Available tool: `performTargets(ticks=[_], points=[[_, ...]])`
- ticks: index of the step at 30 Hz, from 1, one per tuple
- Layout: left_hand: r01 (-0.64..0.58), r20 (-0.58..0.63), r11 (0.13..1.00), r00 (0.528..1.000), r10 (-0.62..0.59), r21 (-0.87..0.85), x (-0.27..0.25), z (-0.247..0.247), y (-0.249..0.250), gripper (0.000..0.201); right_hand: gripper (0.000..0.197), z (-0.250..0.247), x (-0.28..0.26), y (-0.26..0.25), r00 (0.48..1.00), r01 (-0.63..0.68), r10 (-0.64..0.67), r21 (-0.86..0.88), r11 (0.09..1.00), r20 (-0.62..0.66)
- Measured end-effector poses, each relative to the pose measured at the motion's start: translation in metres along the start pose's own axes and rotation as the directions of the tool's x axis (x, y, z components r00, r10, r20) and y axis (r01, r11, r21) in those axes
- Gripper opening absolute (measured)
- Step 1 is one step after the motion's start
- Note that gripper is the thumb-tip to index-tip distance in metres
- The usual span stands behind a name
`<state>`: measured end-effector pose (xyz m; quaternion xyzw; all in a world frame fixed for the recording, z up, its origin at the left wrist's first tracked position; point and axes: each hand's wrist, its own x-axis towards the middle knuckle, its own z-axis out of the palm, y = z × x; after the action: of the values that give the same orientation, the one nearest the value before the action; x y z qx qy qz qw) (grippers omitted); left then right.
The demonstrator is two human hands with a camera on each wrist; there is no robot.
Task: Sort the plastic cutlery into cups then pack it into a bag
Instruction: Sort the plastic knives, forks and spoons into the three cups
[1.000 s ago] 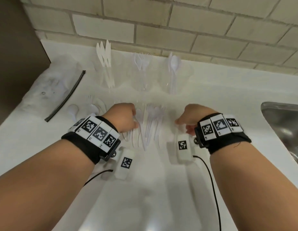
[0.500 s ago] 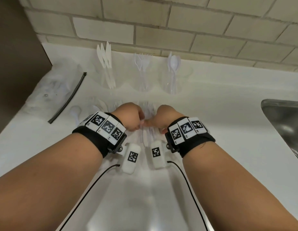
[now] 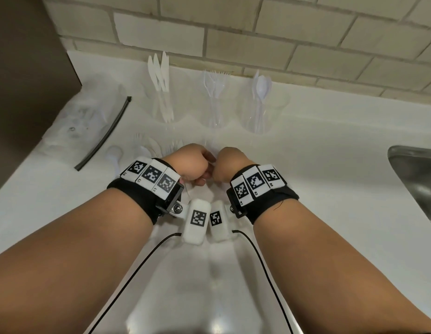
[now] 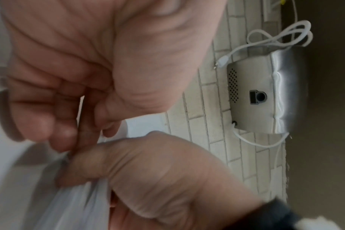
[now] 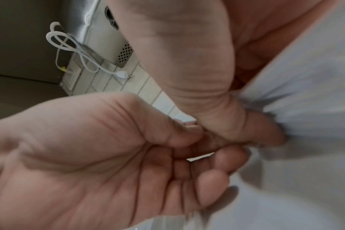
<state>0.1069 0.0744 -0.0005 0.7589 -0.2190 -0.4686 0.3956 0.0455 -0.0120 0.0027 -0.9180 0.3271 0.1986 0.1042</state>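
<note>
Big white counter (image 3: 330, 189) under a pale brick wall (image 3: 258, 32). Dark cabinet (image 3: 21, 80) on the left edge, corner of a steel sink (image 3: 417, 179) on the right. Clear bag (image 3: 84, 116) with a black zip strip lying flat at the left, next to the cabinet, well apart from both hands.

Metal box (image 4: 252, 99) up on the wall in the wrist views, with a looped white cable (image 4: 276, 37) hanging by it.

Left hand (image 3: 190, 162) and right hand (image 3: 231, 162) knuckle to knuckle mid-counter, just in front of the cups, both curled. Right hand clamped on a bundle (image 4: 75, 202) of white cutlery, thumb pressed across it, pieces fanning out from under the thumb. Left hand curled tight against the right thumb at the top of that bundle; can't tell about an actual grip on any piece there, too blurry.

Three clear cups in a row at the back by the wall: knife cup (image 3: 159, 109) on the left, fork cup (image 3: 214, 112) in the middle, spoon cup (image 3: 260, 114) on the right. Knives (image 3: 159, 71), forks (image 3: 214, 80) and spoons (image 3: 261, 86) standing upright, handles down.

Loose pile (image 3: 147, 148) lying flat between the cups and the left wrist, hard to make out white on white. One lone spoon (image 3: 114, 151) a bit further left, near the zip strip.
</note>
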Motion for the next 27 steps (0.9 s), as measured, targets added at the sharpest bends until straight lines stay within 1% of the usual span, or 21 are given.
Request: performTargets(ticks=[2, 4, 5, 6, 9, 11, 12, 14, 15, 16, 17, 18, 19, 20, 21, 22, 23, 24, 25, 26, 27], points=[[-0.014, -0.051, 0.999, 0.999, 0.012, -0.043, 0.001, -0.001, -0.003, 0.024, 0.031, 0.003, 0.001, -0.004, 1.000, 0.002, -0.002, -0.007, 1.000, -0.014], [0.002, -0.019, 0.986, 1.000, -0.005, -0.169, -0.001, -0.002, -0.004, 0.025, 0.033, 0.008, 0.003, -0.003, 1.000, -0.015, 0.015, -0.005, 1.000, -0.011], [0.011, -0.007, 0.980, 1.000, -0.013, -0.198, -0.002, -0.002, -0.004, 0.027, 0.034, 0.010, 0.005, -0.002, 1.000, -0.007, 0.008, 0.005, 1.000, -0.016], [0.020, -0.003, 0.980, 1.000, -0.022, -0.200, -0.003, -0.002, -0.004, 0.028, 0.034, 0.010, 0.004, -0.002, 1.000, 0.002, -0.001, 0.024, 1.000, -0.024], [0.019, 0.009, 0.979, 1.000, -0.017, -0.204, -0.004, -0.002, -0.004, 0.033, 0.037, 0.014, 0.014, -0.003, 1.000, -0.012, 0.012, -0.038, 0.999, 0.013], [0.013, 0.010, 0.976, 1.000, -0.012, -0.219, -0.006, -0.001, -0.004, 0.034, 0.038, 0.012, 0.016, -0.006, 0.998, -0.063, 0.064, 0.053, 0.997, -0.009], [0.015, 0.005, 0.970, 1.000, -0.014, -0.242, -0.007, -0.002, -0.005, 0.032, 0.039, 0.010, 0.015, -0.005, 0.998, -0.056, 0.057, 0.075, 0.996, -0.012], [0.011, -0.019, 0.937, 1.000, -0.019, -0.350, -0.007, -0.003, -0.005, 0.027, 0.038, 0.001, 0.008, 0.000, 0.999, -0.019, 0.024, 0.136, 0.990, -0.032], [-0.002, -0.054, 0.909, 0.998, -0.023, -0.417, -0.007, -0.006, -0.005, 0.024, 0.037, -0.005, 0.005, 0.004, 0.997, 0.007, 0.010, 0.200, 0.980, -0.082], [-0.022, -0.097, 0.871, 0.995, -0.029, -0.491, -0.007, -0.009, -0.005, 0.021, 0.035, -0.012, 0.001, 0.007, 0.993, 0.024, 0.015, 0.316, 0.948, -0.119], [-0.044, -0.128, 0.818, 0.991, -0.036, -0.573, -0.007, -0.014, -0.006, 0.018, 0.033, -0.018, -0.002, 0.010, 0.986, 0.064, 0.022, 0.499, 0.864, -0.166], [-0.057, -0.130, 0.744, 0.991, -0.041, -0.666, -0.007, -0.019, -0.007, 0.016, 0.028, -0.024, -0.006, 0.012, 0.976, 0.143, 0.024, 0.720, 0.679, -0.216], [-0.051, -0.107, 0.661, 0.993, -0.045, -0.748, -0.008, -0.024, -0.008, 0.016, 0.024, -0.030, -0.010, 0.012, 0.968, 0.228, 0.000, 0.880, 0.417, -0.251], [-0.028, -0.066, 0.587, 0.997, -0.043, -0.809, -0.010, -0.029, -0.010, 0.020, 0.021, -0.036, -0.016, 0.010, 0.958, 0.287, -0.049, 0.946, 0.150, -0.283], [0.008, -0.014, 0.539, 0.999, -0.036, -0.842, -0.011, -0.034, -0.012, 0.027, 0.023, -0.040, -0.019, 0.008, 0.938, 0.324, -0.107, 0.944, -0.056, -0.328], [0.048, 0.041, 0.512, 0.999, -0.025, -0.858, -0.012, -0.037, -0.013, 0.036, 0.027, -0.044, -0.022, 0.004, 0.913, 0.347, -0.150, 0.916, -0.199, -0.378], [0.087, 0.091, 0.502, 0.996, -0.016, -0.861, -0.013, -0.039, -0.014, 0.045, 0.030, -0.047, -0.024, -0.001, 0.885, 0.371, -0.178, 0.883, -0.286, -0.430], [0.122, 0.139, 0.492, 0.990, -0.002, -0.862, -0.016, -0.040, -0.014, 0.052, 0.033, -0.048, -0.026, -0.007, 0.859, 0.394, -0.196, 0.856, -0.335, -0.473], [0.149, 0.177, 0.480, 0.984, 0.014, -0.865, -0.018, -0.040, -0.014, 0.056, 0.036, -0.048, -0.025, -0.013, 0.842, 0.415, -0.202, 0.840, -0.349, -0.500], [0.165, 0.206, 0.453, 0.978, 0.043, -0.876, -0.021, -0.040, -0.012, 0.056, 0.038, -0.046, -0.025, -0.018, 0.832, 0.433, -0.207, 0.835, -0.340, -0.515], [0.164, 0.211, 0.418, 0.975, 0.069, -0.894, -0.025, -0.040, -0.011, 0.055, 0.039, -0.042, -0.026, -0.023, 0.832, 0.450, -0.199, 0.840, -0.302, -0.518]])
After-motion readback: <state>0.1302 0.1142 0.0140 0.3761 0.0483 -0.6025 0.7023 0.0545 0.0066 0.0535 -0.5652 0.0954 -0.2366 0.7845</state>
